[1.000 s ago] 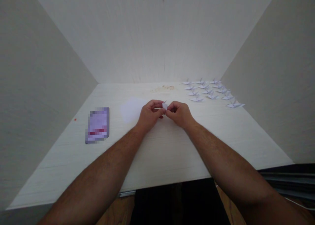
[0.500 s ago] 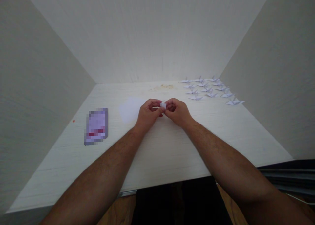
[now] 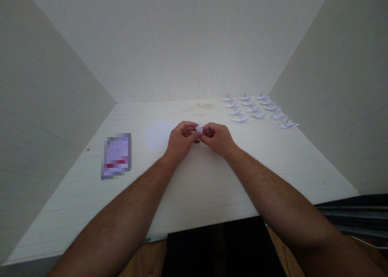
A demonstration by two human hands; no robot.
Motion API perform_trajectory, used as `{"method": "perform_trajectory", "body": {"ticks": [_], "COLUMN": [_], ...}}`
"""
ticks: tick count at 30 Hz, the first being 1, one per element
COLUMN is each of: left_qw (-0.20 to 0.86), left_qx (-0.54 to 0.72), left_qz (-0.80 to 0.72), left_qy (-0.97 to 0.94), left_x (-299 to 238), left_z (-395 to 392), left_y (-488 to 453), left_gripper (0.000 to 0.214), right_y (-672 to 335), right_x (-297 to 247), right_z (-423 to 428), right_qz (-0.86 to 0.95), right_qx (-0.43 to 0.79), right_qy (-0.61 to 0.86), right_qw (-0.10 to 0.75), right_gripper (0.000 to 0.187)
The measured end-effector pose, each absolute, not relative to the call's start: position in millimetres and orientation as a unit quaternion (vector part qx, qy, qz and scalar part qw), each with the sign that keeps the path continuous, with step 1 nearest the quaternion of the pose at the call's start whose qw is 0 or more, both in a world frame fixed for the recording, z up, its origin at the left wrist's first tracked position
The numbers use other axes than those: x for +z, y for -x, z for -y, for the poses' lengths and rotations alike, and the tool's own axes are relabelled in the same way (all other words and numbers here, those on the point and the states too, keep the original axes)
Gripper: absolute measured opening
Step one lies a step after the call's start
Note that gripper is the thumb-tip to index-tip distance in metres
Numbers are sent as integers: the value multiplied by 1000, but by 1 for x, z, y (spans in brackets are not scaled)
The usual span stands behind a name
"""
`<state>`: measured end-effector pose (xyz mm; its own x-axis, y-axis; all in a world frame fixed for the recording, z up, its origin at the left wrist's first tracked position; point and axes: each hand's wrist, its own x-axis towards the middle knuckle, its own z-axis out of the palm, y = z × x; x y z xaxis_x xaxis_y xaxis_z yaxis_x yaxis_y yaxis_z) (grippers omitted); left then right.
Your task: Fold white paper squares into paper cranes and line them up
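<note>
Both hands at work over the middle of the tabletop (image 3: 200, 188), forearms coming in from the near edge. Fingers of my left hand (image 3: 181, 138) grasp a small folded piece of white paper (image 3: 199, 130) from its left side, thumb on the near face; fingers of my right hand (image 3: 219, 138) pinch it at the right edge. The piece sits between the two sets of fingertips, a thin point rising from its far side; its lower part is hidden by the thumbs, so the exact fold cannot be read. To the far right: about a dozen white origami cranes (image 3: 254, 111) in rough rows, wings spread, the nearest one close to the right side of the tabletop and a little apart from the others. Just left of my left hand lies bright white paper (image 3: 158, 135), edges washed out; number of sheets cannot be told. Further left and nearer: a flat purple rectangular object (image 3: 117, 152), surface pixelated, a red band across its near part. Small red spot (image 3: 88, 149) beyond its left side. Brownish stain (image 3: 205, 105) near the far wall (image 3: 194, 46). Near right, below tabletop level: a white cable (image 3: 368, 244) beside dark ribbed material (image 3: 354, 220).
</note>
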<state>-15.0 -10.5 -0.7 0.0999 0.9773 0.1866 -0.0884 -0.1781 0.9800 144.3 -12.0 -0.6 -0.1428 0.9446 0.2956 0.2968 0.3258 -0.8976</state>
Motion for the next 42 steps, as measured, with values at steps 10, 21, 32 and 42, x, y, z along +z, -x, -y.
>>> {"method": "perform_trajectory", "body": {"ticks": [10,21,32,42], "left_qw": [517,502,504,505], "left_qx": [557,524,499,485], "left_qz": [-389,-430,-400,-397], "left_qy": [-521,-537,-580,-593], "left_x": [0,5,2,7], "left_z": [12,14,10,14], "left_y": [14,14,18,18], "left_gripper": [33,26,27,26], "right_y": [-145,-149,-147,-148], "right_x": [2,8,8,9], "right_z": [11,12,16,17], "right_qz": [651,700,707,708], "right_qx": [390,132,149,118], "right_qy": [450,477,506,519], "right_qw": [471,515,470,463], "right_gripper": [15,8,13,8]}}
